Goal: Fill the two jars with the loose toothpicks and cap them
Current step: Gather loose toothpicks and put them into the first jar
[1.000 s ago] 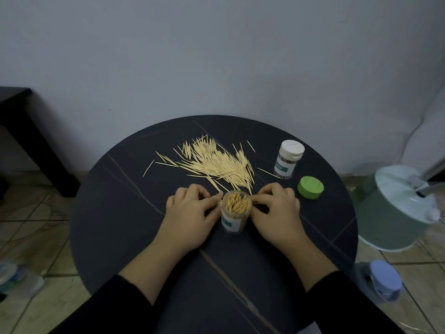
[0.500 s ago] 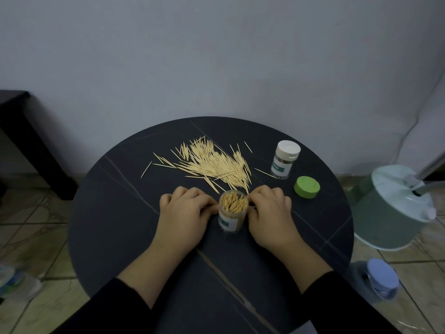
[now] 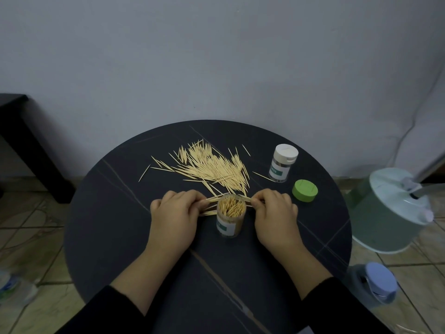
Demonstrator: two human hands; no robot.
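Looking at the two hands, what is held now?

A small bundle of toothpicks (image 3: 210,205) is pinched at both ends. One end is held by the curled fingers of the left hand (image 3: 175,218). The other end is held by the curled fingers of the right hand (image 3: 274,218).

What was changed from a moment ago?

Before, the hands were pressed close to the sides of the open jar (image 3: 230,222). Now they are moved a little apart from it. The bundle is stretched flat between them, just behind the jar's mouth.

Where is the jar?

It is stood upright on the dark table (image 3: 115,237), between the hands, and seems to be touched by neither. It is already packed nearly full.

What does that mean for the job?

It is judged that one more bunch is being made tidy, so it can be stood on end and dropped in. Little room is left, so the green lid (image 3: 304,190), laid near the right hand, may be needed soon.

And the rest?

A big pile of loose toothpicks (image 3: 212,165) is spread behind the jar. A second jar (image 3: 283,165), with a white cap on, is stood beyond the green lid. What is inside it cannot be told.
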